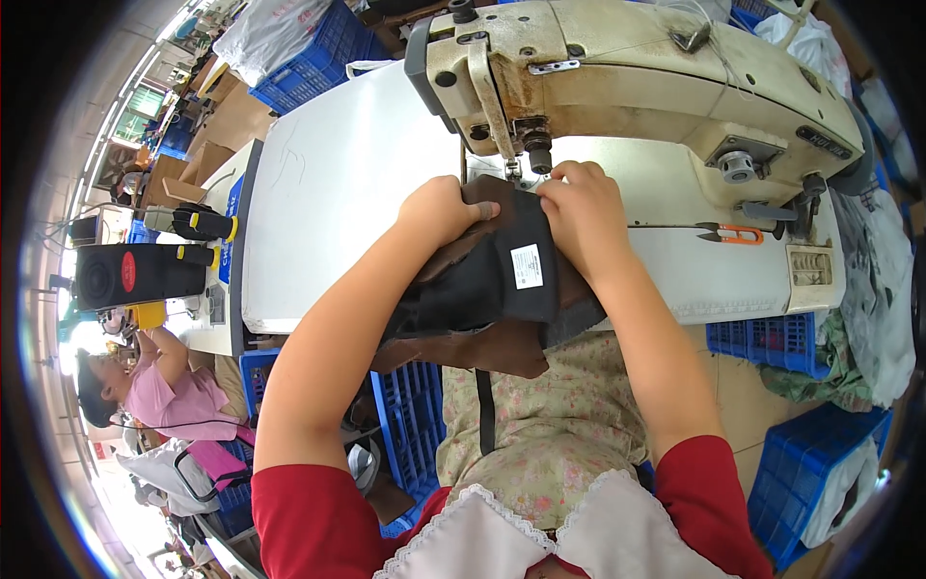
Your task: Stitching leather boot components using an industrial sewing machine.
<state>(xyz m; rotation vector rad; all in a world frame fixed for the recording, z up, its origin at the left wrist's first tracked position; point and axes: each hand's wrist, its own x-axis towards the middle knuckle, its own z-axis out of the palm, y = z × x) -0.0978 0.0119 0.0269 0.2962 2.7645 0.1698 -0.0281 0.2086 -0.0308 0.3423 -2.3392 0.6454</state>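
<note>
Right before the needle of the sewing machine (627,92), your black fabric piece (468,289), brown material (482,349) showing beneath it, reaches over the near edge of the white table (338,193) toward your lap, its white label (527,266) facing up. Your left hand (442,212) is curled closed on the far left edge, thumb on top. Your right hand (584,207) touches the far right edge, half closed, fingertips drawn together; whether they pinch anything, you cannot tell. Farther right on the table lie orange-handled snips (738,234).
</note>
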